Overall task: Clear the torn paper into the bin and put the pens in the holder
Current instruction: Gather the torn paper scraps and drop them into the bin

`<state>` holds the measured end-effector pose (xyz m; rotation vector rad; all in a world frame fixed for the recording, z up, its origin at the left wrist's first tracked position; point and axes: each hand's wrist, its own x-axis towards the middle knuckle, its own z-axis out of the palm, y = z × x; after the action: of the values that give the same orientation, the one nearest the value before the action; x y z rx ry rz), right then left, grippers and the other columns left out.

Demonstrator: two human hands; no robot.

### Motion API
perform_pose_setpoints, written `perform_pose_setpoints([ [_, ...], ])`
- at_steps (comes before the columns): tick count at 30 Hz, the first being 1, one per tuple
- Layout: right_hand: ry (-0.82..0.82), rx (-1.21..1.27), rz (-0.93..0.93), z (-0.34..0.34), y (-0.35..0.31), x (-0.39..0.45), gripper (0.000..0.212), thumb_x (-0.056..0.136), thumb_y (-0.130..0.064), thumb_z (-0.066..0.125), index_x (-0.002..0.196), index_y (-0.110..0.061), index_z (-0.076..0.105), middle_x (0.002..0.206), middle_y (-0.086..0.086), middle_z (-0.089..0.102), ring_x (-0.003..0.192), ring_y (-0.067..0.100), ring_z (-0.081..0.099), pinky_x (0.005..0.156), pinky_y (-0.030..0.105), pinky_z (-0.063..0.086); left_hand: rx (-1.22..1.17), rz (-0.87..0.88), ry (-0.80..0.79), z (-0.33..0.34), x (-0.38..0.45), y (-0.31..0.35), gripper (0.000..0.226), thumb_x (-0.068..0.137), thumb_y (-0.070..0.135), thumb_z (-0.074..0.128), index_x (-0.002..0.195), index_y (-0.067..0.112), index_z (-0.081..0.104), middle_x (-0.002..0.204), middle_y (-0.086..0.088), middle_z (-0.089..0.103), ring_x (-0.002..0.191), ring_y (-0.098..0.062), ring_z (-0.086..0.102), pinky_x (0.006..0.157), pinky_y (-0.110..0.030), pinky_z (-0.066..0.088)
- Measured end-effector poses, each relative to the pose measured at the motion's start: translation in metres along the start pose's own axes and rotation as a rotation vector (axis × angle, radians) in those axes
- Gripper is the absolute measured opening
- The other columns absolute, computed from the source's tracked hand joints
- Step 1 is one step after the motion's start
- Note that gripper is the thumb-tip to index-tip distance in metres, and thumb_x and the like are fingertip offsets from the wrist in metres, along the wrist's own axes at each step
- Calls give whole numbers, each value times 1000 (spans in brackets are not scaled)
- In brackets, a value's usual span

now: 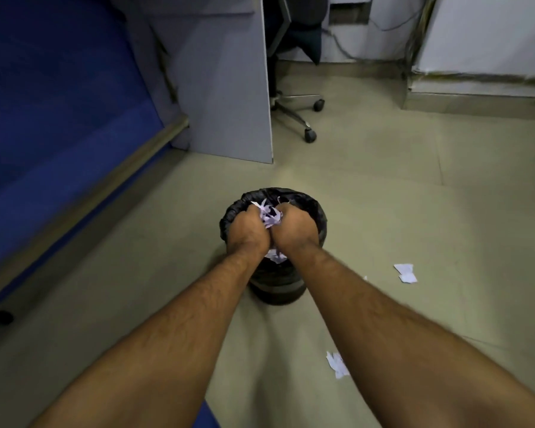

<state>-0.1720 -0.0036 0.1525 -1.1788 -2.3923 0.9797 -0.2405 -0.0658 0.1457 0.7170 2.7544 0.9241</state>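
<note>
I am partway through the paper half of the job, by my reckoning, and the pens have not been touched as far as this view shows: no pens and no holder appear anywhere in the frame.

The bin (317, 217) stands on the floor (383, 196) at the centre of the frame, round, lined with a black bag. Both my arms reach down from the bottom edge and meet over its mouth. My left hand (247, 230) and right hand (294, 227) are pressed side by side, touching, cupped together around a bunch of torn paper (270, 216). My fingers are curled closed on it, gripping; pale scraps stick up between the two hands at the far side, and a little more shows below my wrists, though whether that lies in the bin or hangs from my hold I cannot tell.

Still to clear: two scraps (405, 272) lie on the floor at the right of the frame, apart from the bin, and another scrap (337, 364) lies at the lower right, beside my right forearm.
</note>
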Motion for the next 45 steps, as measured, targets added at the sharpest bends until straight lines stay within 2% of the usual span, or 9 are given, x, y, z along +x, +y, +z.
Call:
perform_pose_setpoints([
  [5, 4, -76, 5, -4, 4, 0, 33, 91, -15, 58, 124, -14, 64, 118, 9, 70, 109, 29, 64, 91, 36, 53, 30, 67, -64, 2, 4, -12, 12, 91, 9, 52, 97, 15, 60, 106, -5, 64, 92, -23, 56, 73, -24, 39],
  [9, 156, 60, 82, -16, 18, -4, 34, 86, -16, 57, 116, -23, 69, 112, 3, 72, 104, 26, 66, 86, 31, 52, 42, 123, -108, 3, -7, 11, 13, 87, 9, 56, 91, 13, 69, 91, -1, 69, 83, -22, 62, 65, -27, 48],
  [15, 392, 239, 180, -56, 62, -20, 22, 87, -24, 59, 105, -23, 72, 96, -1, 74, 91, 21, 67, 76, 24, 46, -73, 291, -103, 18, -39, 65, 23, 87, 8, 54, 97, 16, 73, 94, -3, 73, 88, -22, 67, 79, -33, 56],
  [25, 313, 298, 435, -24, 229, -110, 24, 85, -16, 61, 107, -22, 71, 92, -6, 73, 89, 18, 67, 73, 23, 42, 17, 250, -471, 146, -128, 57, 25, 87, 16, 54, 104, 18, 72, 108, -6, 72, 103, -26, 65, 85, -27, 49],
  [30, 147, 75, 526, 2, 290, -145, 31, 83, -22, 63, 113, -24, 68, 104, 1, 72, 99, 25, 65, 83, 30, 49, 264, 228, -670, 216, -176, 9, 42, 87, 27, 61, 128, 18, 56, 130, -9, 58, 120, -29, 56, 95, -35, 48],
  [34, 106, -289, 588, 24, 320, -182, 50, 71, -38, 68, 117, -17, 63, 111, 12, 60, 105, 36, 55, 81, 39, 43, 498, 126, -667, 241, -206, -30, 82, 74, 59, 68, 140, 21, 35, 140, -12, 40, 125, -36, 43, 97, -43, 45],
  [38, 81, -352, 551, 40, 344, -214, 73, 63, -57, 65, 125, -18, 58, 119, 12, 56, 105, 36, 54, 81, 40, 44, 525, 116, -793, 259, -225, -50, 109, 70, 69, 66, 153, 25, 11, 159, -13, 12, 144, -43, 17, 107, -50, 38],
  [41, 30, -365, 482, 41, 352, -215, 83, 64, -56, 71, 136, -21, 50, 129, 12, 51, 108, 34, 51, 85, 40, 45, 601, 317, -760, 266, -228, -52, 101, 76, 65, 65, 153, 23, 15, 159, -13, 18, 145, -40, 19, 109, -47, 36],
  [45, 13, -271, 346, 47, 355, -199, 53, 81, -34, 66, 132, -21, 57, 118, 13, 55, 101, 34, 52, 81, 38, 46, 542, 512, -659, 276, -219, -54, 57, 90, 42, 61, 139, 19, 44, 135, -11, 49, 120, -30, 49, 100, -36, 43],
])
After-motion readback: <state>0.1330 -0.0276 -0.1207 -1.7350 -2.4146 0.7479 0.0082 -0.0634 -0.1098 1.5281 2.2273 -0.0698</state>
